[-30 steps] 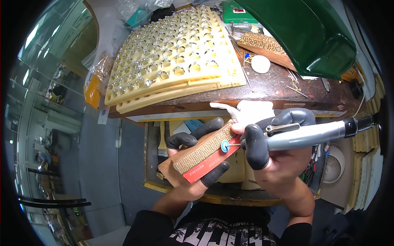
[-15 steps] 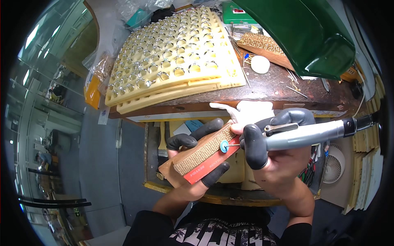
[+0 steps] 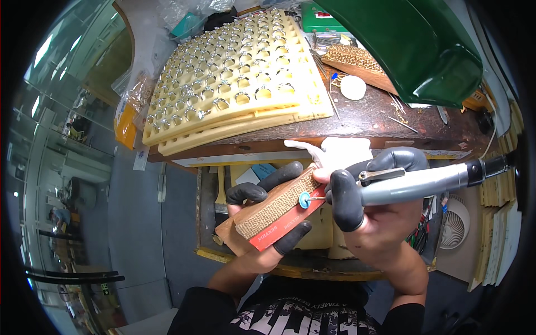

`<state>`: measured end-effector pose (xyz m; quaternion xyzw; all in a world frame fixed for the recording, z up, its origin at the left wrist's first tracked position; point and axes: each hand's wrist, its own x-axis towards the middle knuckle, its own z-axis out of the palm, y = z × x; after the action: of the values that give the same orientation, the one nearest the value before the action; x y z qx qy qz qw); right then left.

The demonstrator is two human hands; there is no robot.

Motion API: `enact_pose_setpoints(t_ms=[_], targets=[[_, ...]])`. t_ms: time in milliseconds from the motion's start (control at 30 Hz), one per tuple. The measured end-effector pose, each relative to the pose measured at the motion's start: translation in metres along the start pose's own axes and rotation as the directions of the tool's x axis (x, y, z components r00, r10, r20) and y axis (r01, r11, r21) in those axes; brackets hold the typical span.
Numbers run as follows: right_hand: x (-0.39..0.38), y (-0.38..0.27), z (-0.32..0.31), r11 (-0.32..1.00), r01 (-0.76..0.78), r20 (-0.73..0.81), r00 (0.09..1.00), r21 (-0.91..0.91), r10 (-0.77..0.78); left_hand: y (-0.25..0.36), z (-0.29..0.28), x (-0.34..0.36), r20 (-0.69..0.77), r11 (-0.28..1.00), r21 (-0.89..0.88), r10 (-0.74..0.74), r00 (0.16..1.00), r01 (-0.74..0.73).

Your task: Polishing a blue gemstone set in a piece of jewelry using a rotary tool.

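A wooden block [image 3: 231,233] rests in my left hand [image 3: 250,193], its black-covered fingertips wrapped round both long sides. Rows of small gold-coloured pieces [image 3: 271,213] cover one face, with a red strip [image 3: 273,232] along the edge. My right hand [image 3: 385,223] grips a silver rotary handpiece [image 3: 416,187], which points left. At its tip, a small blue disc [image 3: 304,200] on a thin shank meets the border between the gold rows and the red strip; whether it touches, I cannot tell. Black covers sit on my right fingers too. White cloth [image 3: 346,151] lies behind them.
A cream tray [image 3: 312,106] of silver rings covers the bench's left side. Another gold-covered block [image 3: 360,67], a round white piece [image 3: 353,87] and thin tools lie beyond. A green lamp shade [image 3: 413,50] overhangs the right. Below is an open drawer [image 3: 268,271]; a white fan [image 3: 455,223] stands right.
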<state>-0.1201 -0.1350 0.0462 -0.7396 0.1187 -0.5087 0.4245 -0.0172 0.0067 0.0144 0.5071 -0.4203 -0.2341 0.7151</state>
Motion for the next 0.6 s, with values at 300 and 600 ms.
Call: enact_pose_setpoints(t_ms=[300,600], targets=[[0.001,-0.003,0.001,1.0,-0.006,-0.01,1.0,0.025,0.006,-0.005,0.002,0.0,-0.03,0.991,-0.126,0.048,0.998,-0.051],[0.003,-0.004,-0.004,0.998,0.045,0.061,0.997,-0.049,-0.042,-0.008,0.003,0.0,-0.033,0.99,-0.129,0.048,0.998,-0.052]])
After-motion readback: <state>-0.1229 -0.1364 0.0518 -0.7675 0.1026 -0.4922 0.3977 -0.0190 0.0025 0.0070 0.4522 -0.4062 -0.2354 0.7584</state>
